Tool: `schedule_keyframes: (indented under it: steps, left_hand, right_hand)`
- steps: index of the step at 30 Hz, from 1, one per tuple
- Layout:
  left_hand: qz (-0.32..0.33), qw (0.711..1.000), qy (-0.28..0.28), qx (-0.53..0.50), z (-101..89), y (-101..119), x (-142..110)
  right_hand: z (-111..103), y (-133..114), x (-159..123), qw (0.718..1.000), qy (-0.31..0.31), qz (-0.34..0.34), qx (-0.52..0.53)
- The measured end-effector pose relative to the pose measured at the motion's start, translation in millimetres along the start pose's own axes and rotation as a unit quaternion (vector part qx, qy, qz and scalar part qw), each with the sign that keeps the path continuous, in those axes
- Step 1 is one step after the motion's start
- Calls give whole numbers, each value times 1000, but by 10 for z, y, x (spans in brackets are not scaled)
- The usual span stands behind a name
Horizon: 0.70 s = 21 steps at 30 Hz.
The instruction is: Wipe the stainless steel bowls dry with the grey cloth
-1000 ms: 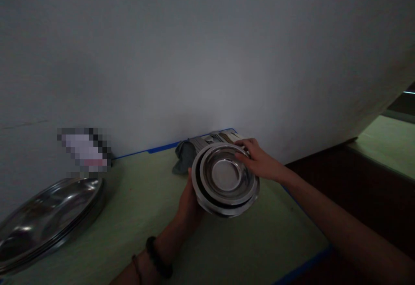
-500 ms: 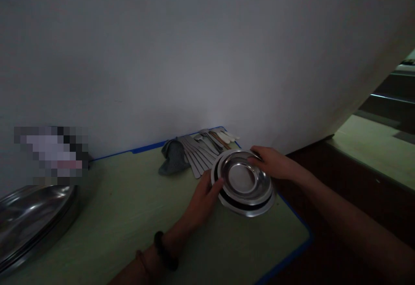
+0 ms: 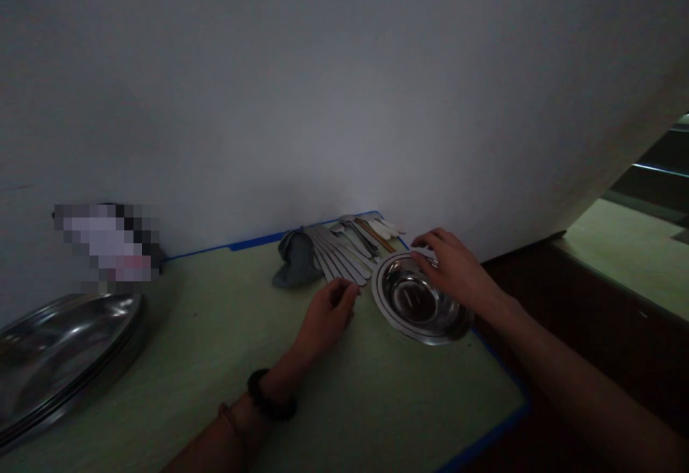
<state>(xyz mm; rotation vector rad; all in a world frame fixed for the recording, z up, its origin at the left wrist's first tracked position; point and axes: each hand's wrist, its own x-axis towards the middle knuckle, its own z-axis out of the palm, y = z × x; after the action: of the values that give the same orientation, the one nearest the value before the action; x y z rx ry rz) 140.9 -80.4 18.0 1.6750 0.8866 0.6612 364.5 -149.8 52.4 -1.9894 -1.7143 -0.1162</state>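
Note:
A shiny round stainless steel bowl point(image 3: 414, 304) rests near the right edge of the green-topped table point(image 3: 231, 336). Its close double rim suggests nested pieces. My right hand point(image 3: 460, 268) hovers at the far right side of the bowl, thumb and fingers apart; whether it touches the rim is unclear. Left of the bowl, my left hand point(image 3: 326, 315) is loosely curled with nothing in it, just off the rim. Behind both hands lie several flat metal cutlery pieces point(image 3: 339, 254) in a fan, some forks point(image 3: 352, 232), brown-handled pieces point(image 3: 374, 235) and white-handled pieces point(image 3: 385, 227).
A crumpled grey cloth point(image 3: 297, 258) lies left of the cutlery. Large oval steel trays point(image 3: 69, 358) are stacked at the far left, with a blurred-out object point(image 3: 108, 240) behind them. A pale wall point(image 3: 323, 100) rises behind the table. Blue edging point(image 3: 484, 448) borders the tabletop.
The smaller steel dish, held above the larger one, now sits down in it. My left hand has let go and moved left; my right-hand fingers have lifted and spread.

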Motion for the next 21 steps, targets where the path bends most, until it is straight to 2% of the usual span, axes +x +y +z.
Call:
schedule_keyframes:
  steps: [3,5,9,12,14,16,18,21]
  left_hand:
    - [47,995,49,74,-283,16,-106]
    - [84,982,83,148,-515,47,-183]
    - [144,931,133,307,-1084,146,-280]
    - [154,889,160,400,-1531,173,-314]
    - [142,871,173,437,-1758,125,-329]
    - [149,857,174,462,-1877,21,-333]
    - [172,848,163,474,-1869,-114,-317]
    - [221,841,151,471,-1676,-304,-239]
  right_hand:
    - [13,-433,66,999,-15,-39,25]
    - [104,-765,129,997,-34,-64,41]
    - [472,-1370,249,989,-104,-99,35]
    - [736,-1646,315,985,-140,-101,19]
    - [813,-1709,365,983,-149,-103,11]
    - [801,-1676,442,983,-151,-105,-3]
    - [729,-1560,562,983,-157,-94,-31]
    - [605,-1245,809,978,-181,-73,-76]
